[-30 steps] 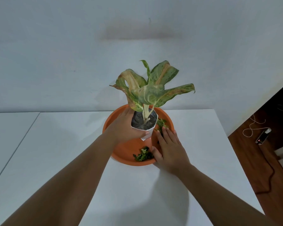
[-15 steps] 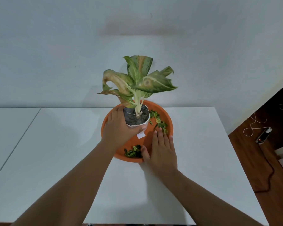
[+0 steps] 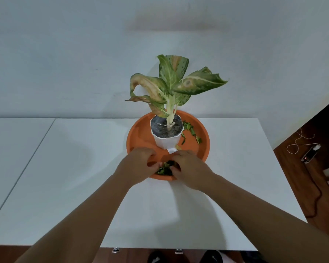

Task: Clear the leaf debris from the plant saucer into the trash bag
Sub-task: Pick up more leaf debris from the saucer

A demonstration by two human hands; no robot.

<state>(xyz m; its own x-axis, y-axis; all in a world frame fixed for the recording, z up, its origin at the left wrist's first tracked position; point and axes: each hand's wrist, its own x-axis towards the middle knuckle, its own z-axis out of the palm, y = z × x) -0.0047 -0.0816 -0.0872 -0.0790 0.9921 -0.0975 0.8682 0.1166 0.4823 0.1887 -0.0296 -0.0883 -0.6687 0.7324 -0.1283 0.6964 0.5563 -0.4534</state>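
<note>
Now that the left hand [image 3: 139, 164] has let go of the pot [image 3: 166, 134], both hands pinch the leaf bits [image 3: 164, 168] between them, ready to lift, with the right hand [image 3: 188, 166] curled.

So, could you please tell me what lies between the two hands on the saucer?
In the head view, a small heap of green leaf debris lies between the left hand and right hand, near the orange saucer's front rim.

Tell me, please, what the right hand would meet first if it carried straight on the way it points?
Probably the near leaf pile under its fingertips; beyond the right hand, the white pot.
</note>
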